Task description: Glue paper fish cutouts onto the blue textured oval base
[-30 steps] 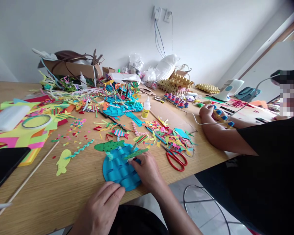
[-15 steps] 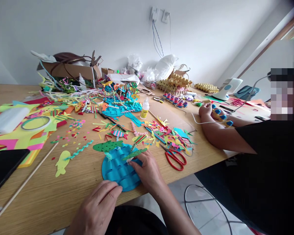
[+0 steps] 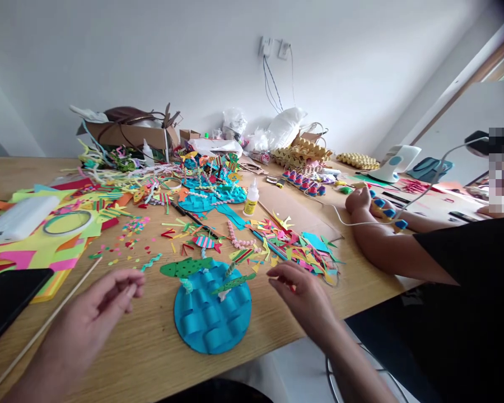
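Note:
A round blue base (image 3: 212, 330) with woven paper strips lies on the table. Green paper fish (image 3: 187, 267) and a striped paper fish (image 3: 241, 256) stand up from it on twisted stems. My left hand (image 3: 96, 313) hovers left of the base, fingers loosely curled, with nothing visible in them. Past its fingertips shows a wavy green strip (image 3: 152, 262); the yellow fish joined to it is hidden behind the hand. My right hand (image 3: 304, 294) is in the air right of the base, thumb and forefinger apart, holding nothing. It mostly covers the red scissors.
Paper scraps (image 3: 311, 249), a glue bottle (image 3: 251, 198) and another blue base (image 3: 197, 201) lie beyond. On the left are coloured paper sheets (image 3: 63, 238), a phone (image 3: 12, 302) and a thin stick (image 3: 46, 324). A co-worker's arm (image 3: 386, 252) rests at right near an egg-carton strip (image 3: 382, 210).
My right hand has let go of the green fish on the base and drawn back to the right. My left hand has left the base's edge and moved left and up.

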The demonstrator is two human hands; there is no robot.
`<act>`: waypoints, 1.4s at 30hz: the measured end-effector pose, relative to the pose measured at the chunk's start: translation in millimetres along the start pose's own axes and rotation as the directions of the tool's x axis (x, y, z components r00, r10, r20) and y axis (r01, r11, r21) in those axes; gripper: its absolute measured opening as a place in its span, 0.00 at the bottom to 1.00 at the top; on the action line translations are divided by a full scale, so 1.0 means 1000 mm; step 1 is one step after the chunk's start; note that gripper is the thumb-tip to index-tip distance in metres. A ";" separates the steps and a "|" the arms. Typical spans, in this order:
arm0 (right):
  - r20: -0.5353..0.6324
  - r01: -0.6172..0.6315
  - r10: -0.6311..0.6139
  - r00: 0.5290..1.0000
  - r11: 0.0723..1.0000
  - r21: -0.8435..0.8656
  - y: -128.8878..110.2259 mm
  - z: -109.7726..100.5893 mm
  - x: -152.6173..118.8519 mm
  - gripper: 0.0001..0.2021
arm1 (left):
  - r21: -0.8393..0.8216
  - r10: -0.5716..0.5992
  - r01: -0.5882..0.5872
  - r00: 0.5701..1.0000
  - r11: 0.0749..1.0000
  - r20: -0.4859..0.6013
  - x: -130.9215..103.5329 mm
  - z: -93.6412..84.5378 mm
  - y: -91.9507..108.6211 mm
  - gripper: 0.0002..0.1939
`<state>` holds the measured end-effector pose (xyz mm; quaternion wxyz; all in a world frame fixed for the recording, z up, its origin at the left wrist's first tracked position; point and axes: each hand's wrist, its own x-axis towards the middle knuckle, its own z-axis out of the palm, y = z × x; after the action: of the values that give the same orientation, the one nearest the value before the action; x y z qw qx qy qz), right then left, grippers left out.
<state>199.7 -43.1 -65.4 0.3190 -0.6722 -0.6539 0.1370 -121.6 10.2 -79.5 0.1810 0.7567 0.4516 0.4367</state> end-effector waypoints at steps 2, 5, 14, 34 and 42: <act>0.026 0.010 -0.009 1.000 0.999 -0.046 0.005 -0.013 0.022 0.06 | -0.122 -0.070 0.084 0.991 0.989 0.119 0.027 -0.001 -0.001 0.20; 0.183 0.011 0.001 0.983 0.998 -0.063 0.004 -0.016 0.061 0.06 | 0.007 -0.198 0.209 0.918 0.978 0.342 0.066 0.014 -0.001 0.17; 0.511 0.154 -0.101 0.853 0.986 -0.061 -0.016 0.051 0.135 0.08 | 0.324 -0.226 0.068 0.848 0.944 0.480 0.135 0.086 -0.021 0.10; 0.511 0.171 -0.096 0.854 0.980 -0.102 -0.034 0.066 0.150 0.13 | -0.160 -0.194 0.357 0.771 0.920 0.606 0.139 0.095 -0.028 0.13; 0.567 0.158 -0.221 0.793 0.975 0.159 -0.019 0.063 0.155 0.06 | -0.284 -0.157 0.449 0.722 0.847 0.673 0.125 0.069 0.003 0.17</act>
<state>163.7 121.7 -65.7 0.1504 -0.5117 -0.7760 0.3367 -37.3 122.2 -53.7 0.5527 0.7119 0.3785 0.2108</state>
